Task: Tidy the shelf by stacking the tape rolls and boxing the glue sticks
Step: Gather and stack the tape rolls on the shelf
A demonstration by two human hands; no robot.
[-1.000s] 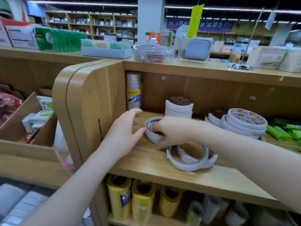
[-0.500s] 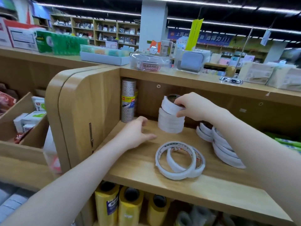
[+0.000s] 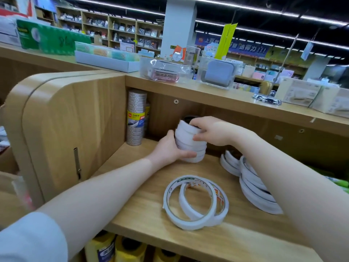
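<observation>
A stack of small white tape rolls (image 3: 189,143) stands at the back of the wooden shelf (image 3: 143,210). My left hand (image 3: 168,148) grips the stack's lower left side, thumb across its front. My right hand (image 3: 213,132) holds the top roll from the right. Two large thin white tape rolls (image 3: 195,201) lie overlapping near the shelf's front. A leaning pile of large white rolls (image 3: 253,188) lies to the right, partly behind my right forearm. Green glue sticks (image 3: 340,183) peek out at the far right.
A tall wrapped column of clear tape rolls (image 3: 136,117) stands in the back left corner against the side panel (image 3: 75,118). Yellow rolls (image 3: 120,248) sit on the shelf below. Boxes and clear cases line the top board (image 3: 217,95).
My right hand set the small roll on top of the stack. My left hand left the shelf board and took hold of the stack's left side. The camera moved closer.
</observation>
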